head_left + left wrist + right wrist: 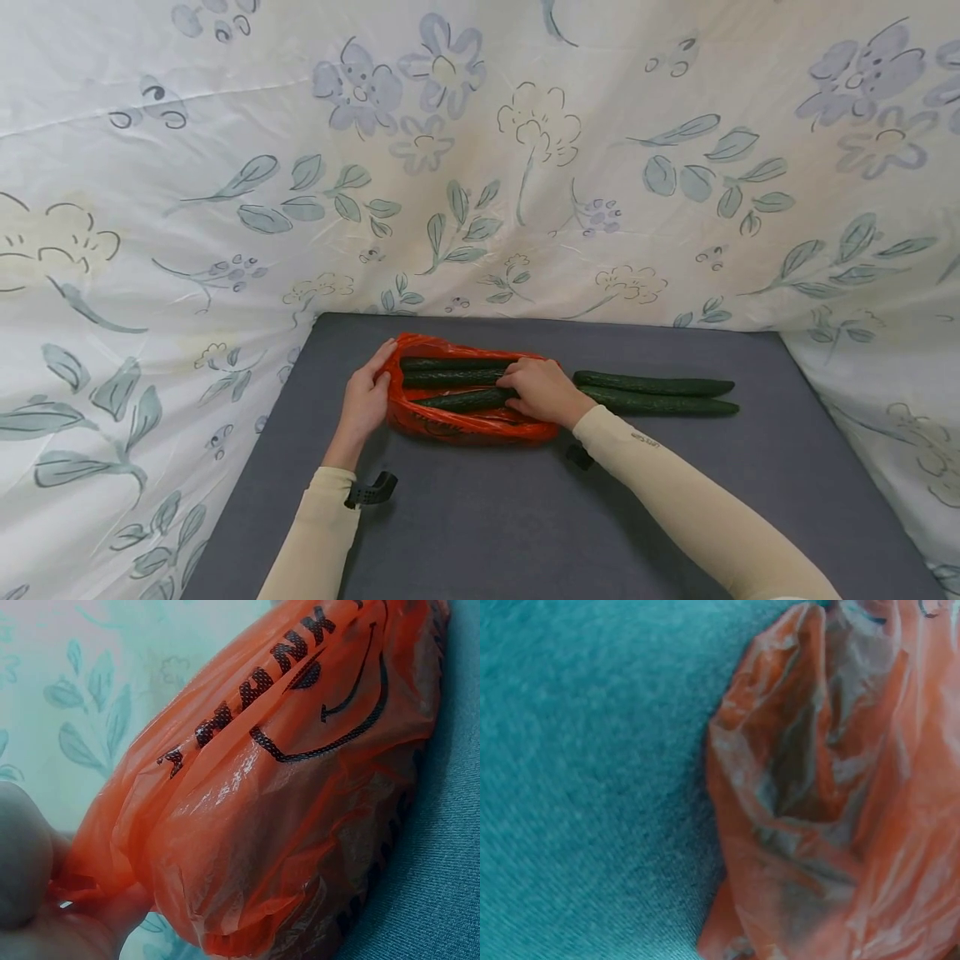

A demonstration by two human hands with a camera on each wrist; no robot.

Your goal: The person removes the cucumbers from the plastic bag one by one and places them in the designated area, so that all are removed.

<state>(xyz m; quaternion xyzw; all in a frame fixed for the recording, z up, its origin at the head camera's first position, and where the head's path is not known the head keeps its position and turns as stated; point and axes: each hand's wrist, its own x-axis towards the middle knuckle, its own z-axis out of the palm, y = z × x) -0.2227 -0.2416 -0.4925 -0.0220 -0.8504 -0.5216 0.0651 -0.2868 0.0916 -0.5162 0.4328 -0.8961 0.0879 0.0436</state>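
A red-orange plastic bag (465,429) lies on its side with its mouth spread wide, printed with black letters and a smile in the left wrist view. Inside it, long dark green cucumbers (453,379) lie side by side. My left hand (365,400) pinches the bag's left edge between thumb and fingers. Reaching in from the right, my right hand (543,389) grips the nearest cucumber (465,401) in the bag by its right part. The right wrist view has only the crumpled bag (802,825), with that hand out of sight.
Two more cucumbers (652,384) lie together on the dark grey tabletop (465,517), just right of the bag. A floral cloth (480,167) hangs behind the table and along its sides.
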